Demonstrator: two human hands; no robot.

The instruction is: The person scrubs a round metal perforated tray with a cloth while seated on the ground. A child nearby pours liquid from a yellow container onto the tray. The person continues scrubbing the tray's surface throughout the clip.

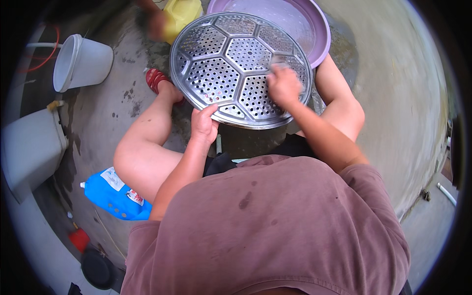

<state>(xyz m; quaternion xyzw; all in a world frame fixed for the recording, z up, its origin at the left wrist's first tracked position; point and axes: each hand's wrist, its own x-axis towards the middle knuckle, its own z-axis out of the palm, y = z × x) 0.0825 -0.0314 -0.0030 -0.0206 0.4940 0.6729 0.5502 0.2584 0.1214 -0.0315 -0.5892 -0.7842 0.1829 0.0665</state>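
Observation:
A round perforated metal steamer tray with raised hexagonal ribs is held tilted over my lap. My left hand grips its near left rim, with the thumb on top. On the right part of its face lies my right hand, blurred, with curled fingers; something small and dark seems to be at the fingertips, too blurred to name. Beyond the tray, partly covered by it, a purple plastic basin holds cloudy water. A yellow plastic jug stands at the tray's far left, with another person's blurred hand beside it.
On the wet concrete floor at the left are a white bucket, a grey plastic bin and a red hose. A blue plastic pouch lies by my left thigh. Farther back are a red object and a black round pan.

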